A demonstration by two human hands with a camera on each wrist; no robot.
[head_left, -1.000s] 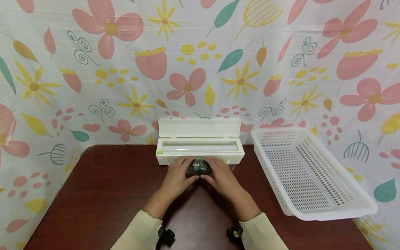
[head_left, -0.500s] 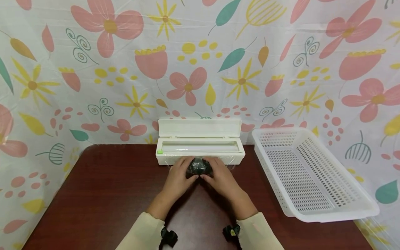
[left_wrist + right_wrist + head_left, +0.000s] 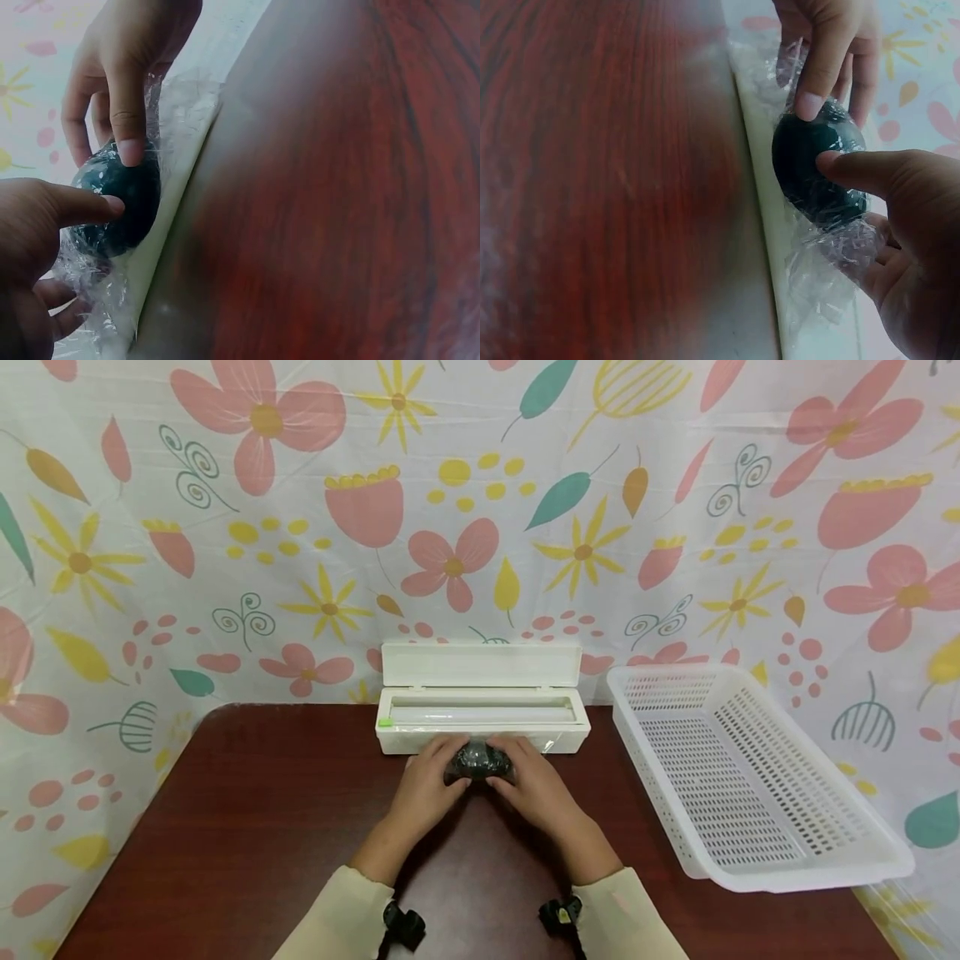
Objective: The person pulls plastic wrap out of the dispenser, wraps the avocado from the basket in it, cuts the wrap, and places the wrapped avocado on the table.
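A dark green, egg-shaped fruit that looks like an avocado (image 3: 477,761) is wrapped in clear cling film (image 3: 116,300). My left hand (image 3: 426,782) grips it from the left and my right hand (image 3: 534,782) from the right. In the left wrist view, both thumbs press on its near face while the other fingers reach round behind. Crumpled film bunches out at both ends of the fruit, under the fingers, as the right wrist view also shows. Just behind the hands stands a white cling film dispenser box (image 3: 483,742), its lid (image 3: 480,665) raised and a roll (image 3: 480,714) inside.
A white perforated plastic basket (image 3: 678,839) stands on the right side of the dark red-brown table (image 3: 262,827). Behind the table hangs a flower-patterned cloth (image 3: 480,460). A small green piece (image 3: 386,722) sits at the box's left front edge.
Both hands keep their grip on the avocado in nearly the same spot. The loose film at its sides spreads less widely now. The head view has shifted slightly.
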